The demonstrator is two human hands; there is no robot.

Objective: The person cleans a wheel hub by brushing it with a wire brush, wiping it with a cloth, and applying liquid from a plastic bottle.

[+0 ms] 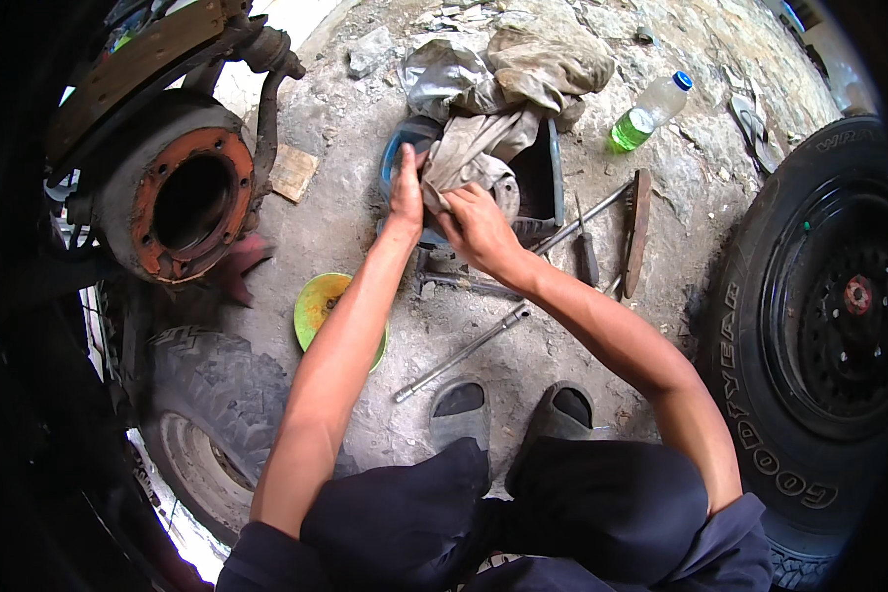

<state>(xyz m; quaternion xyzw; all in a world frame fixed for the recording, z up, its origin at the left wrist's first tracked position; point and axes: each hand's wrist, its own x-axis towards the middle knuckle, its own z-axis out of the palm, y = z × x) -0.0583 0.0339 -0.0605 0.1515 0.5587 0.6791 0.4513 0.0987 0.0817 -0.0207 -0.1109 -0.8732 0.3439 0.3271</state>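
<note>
A grey, stained rag [479,148] is bunched between my two hands, in front of a dark bin with a blue edge [557,183]. My right hand [476,227] is closed on the rag's near end, fingers curled over it. My left hand [407,192] stands edge-on along the rag's left side, its thumb pointing away from me; its other fingers are mostly hidden behind the cloth. A rounded greyish part [506,192] shows just beyond my right hand, partly covered; its kind is unclear.
More crumpled cloth [543,64] lies behind the bin. A bottle of green liquid [633,128], a wooden-handled brush [637,232], a screwdriver [587,259] and a metal bar [464,352] lie around. A yellow-green bowl [311,301], a tyre [760,395] and a hub [189,202] flank me.
</note>
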